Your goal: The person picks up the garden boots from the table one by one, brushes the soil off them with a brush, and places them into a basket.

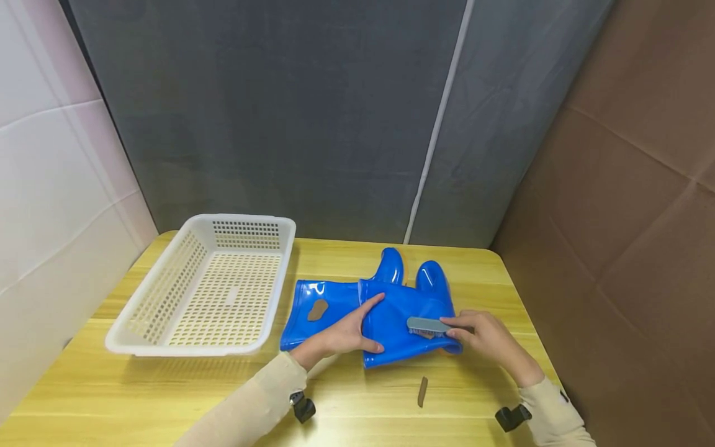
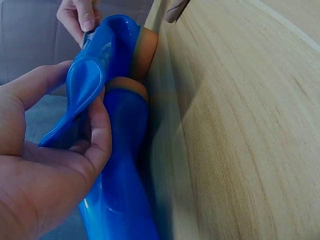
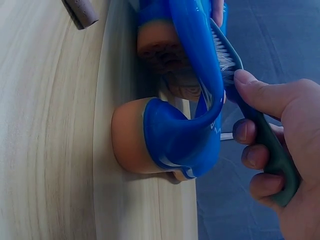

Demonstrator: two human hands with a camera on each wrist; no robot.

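Observation:
Two blue rain boots with tan soles lie on the table. My left hand (image 1: pixel 347 332) grips the top edge of the nearer boot (image 1: pixel 391 320), its fingers curled at the shaft opening in the left wrist view. In my right hand (image 1: pixel 486 336) is a grey-green scrub brush (image 1: pixel 427 325), held by its handle. White bristles (image 3: pixel 223 56) rest against the nearer boot's shaft, partly over a brown patch. Behind and to the left, the other boot (image 1: pixel 346 293) lies partly under the nearer one, with a brown patch (image 1: pixel 318 310) on its shaft.
A white perforated plastic basket (image 1: pixel 120 332) stands on the left of the wooden table (image 1: pixel 184 397). A small brown strip (image 1: pixel 422 392) lies in front of the boots. A grey wall rises behind, with a brown covering on the right.

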